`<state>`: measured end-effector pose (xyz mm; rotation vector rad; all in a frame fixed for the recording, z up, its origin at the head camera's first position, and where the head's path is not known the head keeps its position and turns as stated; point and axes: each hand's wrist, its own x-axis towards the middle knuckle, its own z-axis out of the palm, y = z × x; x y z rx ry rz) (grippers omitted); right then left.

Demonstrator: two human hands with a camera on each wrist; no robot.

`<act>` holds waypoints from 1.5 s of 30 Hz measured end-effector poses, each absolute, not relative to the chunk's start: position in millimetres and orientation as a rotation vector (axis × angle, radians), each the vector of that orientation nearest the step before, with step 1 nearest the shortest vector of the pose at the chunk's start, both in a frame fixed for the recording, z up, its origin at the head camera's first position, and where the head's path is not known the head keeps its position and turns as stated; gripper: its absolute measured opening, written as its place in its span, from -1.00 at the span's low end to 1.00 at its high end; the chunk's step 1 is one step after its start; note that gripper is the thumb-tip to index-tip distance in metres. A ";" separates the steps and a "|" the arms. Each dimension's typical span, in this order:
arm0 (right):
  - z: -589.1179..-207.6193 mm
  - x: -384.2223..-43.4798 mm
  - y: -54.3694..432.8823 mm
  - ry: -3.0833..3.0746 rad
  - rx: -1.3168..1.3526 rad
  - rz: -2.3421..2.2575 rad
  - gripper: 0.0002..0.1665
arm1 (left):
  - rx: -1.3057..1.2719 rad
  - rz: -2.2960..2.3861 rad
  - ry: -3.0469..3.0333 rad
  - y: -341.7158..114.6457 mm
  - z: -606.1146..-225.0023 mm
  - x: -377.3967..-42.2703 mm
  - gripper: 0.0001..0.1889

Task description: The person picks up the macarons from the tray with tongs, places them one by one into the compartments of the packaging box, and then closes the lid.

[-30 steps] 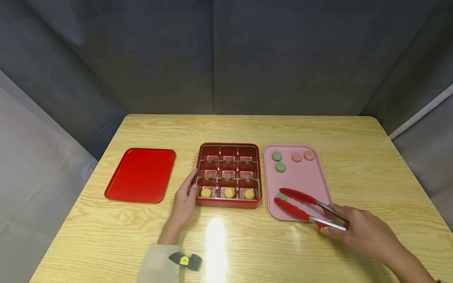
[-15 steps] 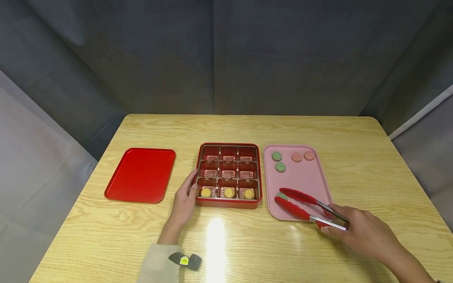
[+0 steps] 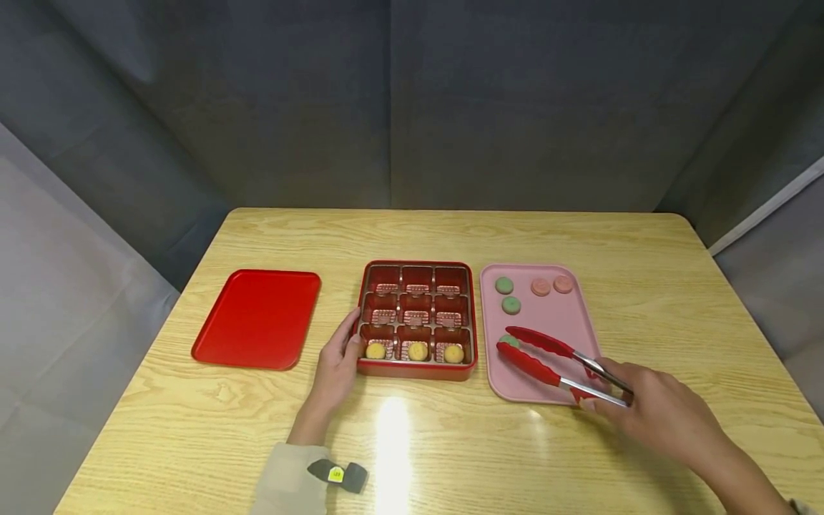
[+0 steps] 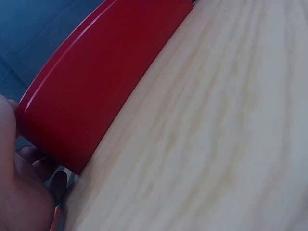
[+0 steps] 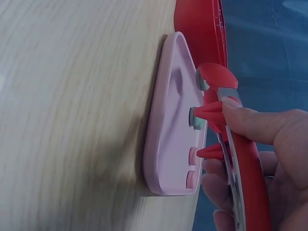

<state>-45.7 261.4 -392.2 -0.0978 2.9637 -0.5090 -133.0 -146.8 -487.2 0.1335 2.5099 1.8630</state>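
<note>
My right hand [image 3: 663,411] grips a pair of red-tipped tongs [image 3: 537,366] over the near part of the pink tray [image 3: 547,386]. Between the tong heads is a green macaron [image 3: 509,341], partly covered by them; in the right wrist view it appears raised off the tray, with a shadow below. My left hand [image 3: 336,363] holds the lower left corner of a red box [image 3: 412,370], thumb by the front edge and fingers along the side. Three yellow macarons, one of them in the middle [image 3: 418,351], sit in the box's front row of compartments.
Two more green macarons, the nearer one [image 3: 511,305] at the tray's left side, and two pink macarons, one beside the other [image 3: 540,287], lie toward the tray's far end. A flat red lid-like tray [image 3: 257,318] lies left of the box on the wooden table [image 3: 193,422].
My right hand and the tongs have moved slightly away from me and up, and the green macaron has moved with the tips. My left hand and the box have stayed put.
</note>
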 end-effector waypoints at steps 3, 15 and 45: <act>-389.7 -49.4 258.8 2.975 -0.095 -0.514 -0.01 | 0.132 1.865 2.501 -147.1 -487.2 -133.9 -0.51; -379.0 -59.5 256.9 3.012 -0.158 -0.563 -0.17 | 0.124 1.861 2.521 -145.9 -486.0 -132.5 -0.51; -378.4 -93.2 215.3 3.041 -0.318 -0.612 -0.36 | 0.163 1.873 2.523 -146.3 -487.3 -132.5 -0.51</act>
